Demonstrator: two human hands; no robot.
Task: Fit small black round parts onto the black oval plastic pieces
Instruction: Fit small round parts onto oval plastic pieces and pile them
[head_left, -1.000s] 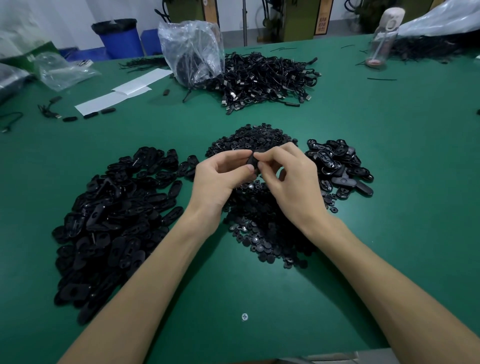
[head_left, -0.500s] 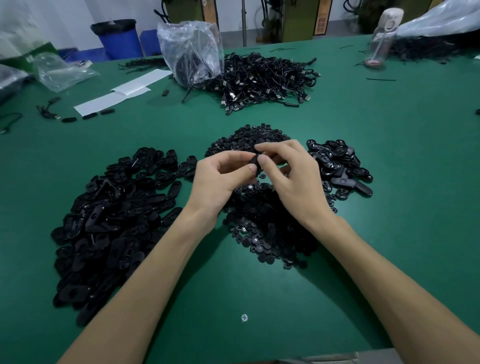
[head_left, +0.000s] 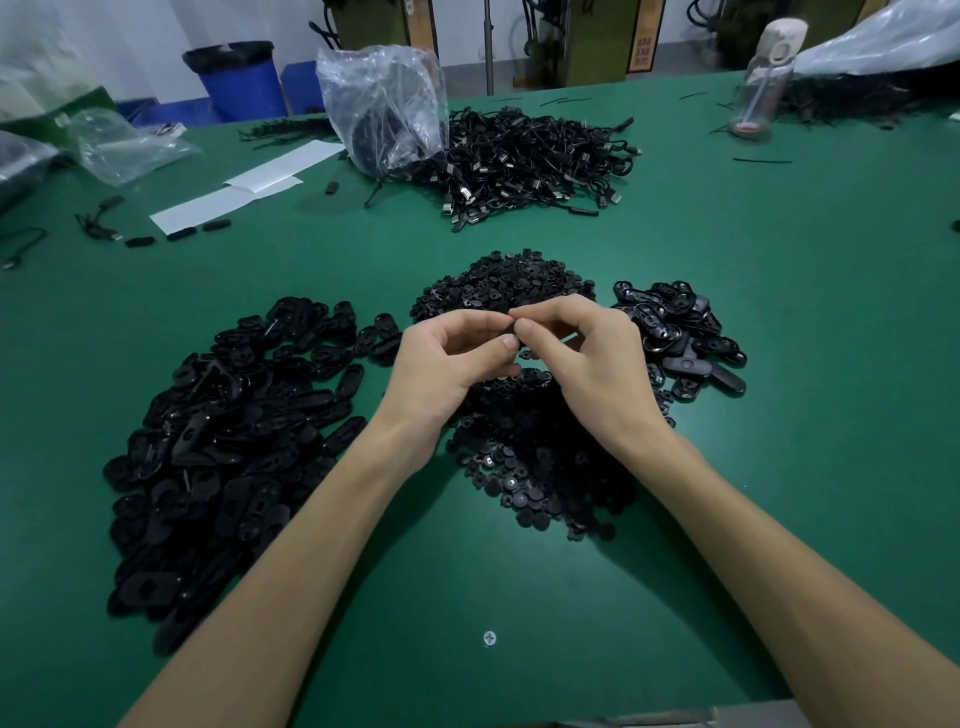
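Left grip (head_left: 449, 364) and right grip (head_left: 589, 358) meet fingertip to fingertip above the round-part pile (head_left: 524, 457). Both pinch one black piece (head_left: 513, 328), mostly hidden; probably held up for pressing parts together. Oval pile (head_left: 223, 426) lies left on the counter (head_left: 779, 467). Versus 0.5 s ago: fingertips closer, piece less visible.

A green tabletop (head_left: 779, 322) is filling most of the view, with a small screw (head_left: 489, 637) sitting in it at 6 o'clock. A white wall (head_left: 130, 26) is running behind at 11 o'clock, and a blue bin (head_left: 244, 91) with a black liner is standing before it. Olive-green cabinets (head_left: 597, 47) and a metal pole (head_left: 488, 47) are standing at 12 o'clock. Soft, even light is falling across everything.
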